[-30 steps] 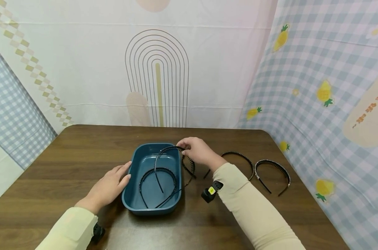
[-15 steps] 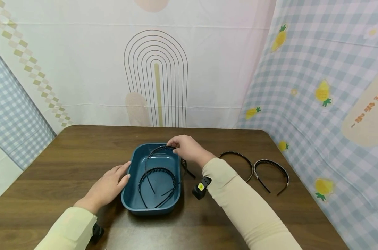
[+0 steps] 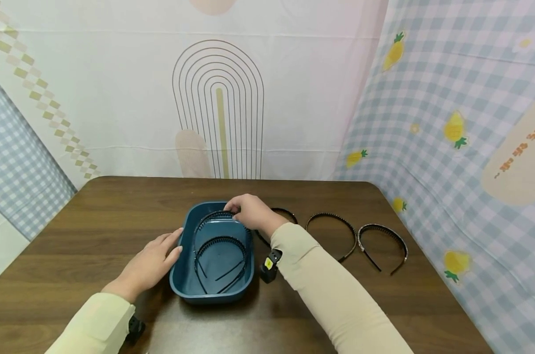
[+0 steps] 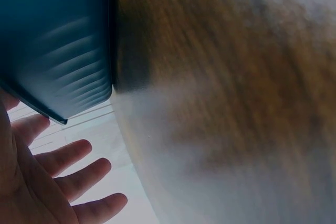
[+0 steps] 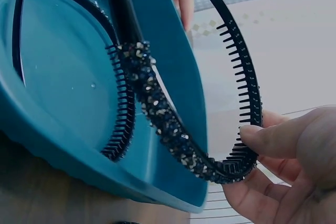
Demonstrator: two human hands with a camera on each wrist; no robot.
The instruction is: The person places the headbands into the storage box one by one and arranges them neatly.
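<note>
My right hand [image 3: 251,214] pinches a black toothed headband [image 5: 168,129] at its curved top, with the thumb on the inner side. Dark glittering stones cover part of this band, seen close up in the right wrist view. It hangs in the far part of a blue plastic basin [image 3: 175,285], its ends pointing toward the near side. A second black headband [image 3: 223,238] lies inside the basin, overlapped by the first. At the basin's left rim rests my left hand [image 3: 145,265], fingers extended; the left wrist view shows its fingers [image 4: 84,179] spread beside the wall.
To the right on the brown wooden table [image 3: 95,216] lie more headbands: one partly hidden by my right wrist [image 3: 287,211], a thin dark one [image 3: 331,215] and a sparkly one [image 3: 382,226]. A patterned cloth [image 3: 311,98] hangs behind the table.
My right hand has moved left over the basin with the headband and lowered it inside. My left hand has stayed at the rim.
</note>
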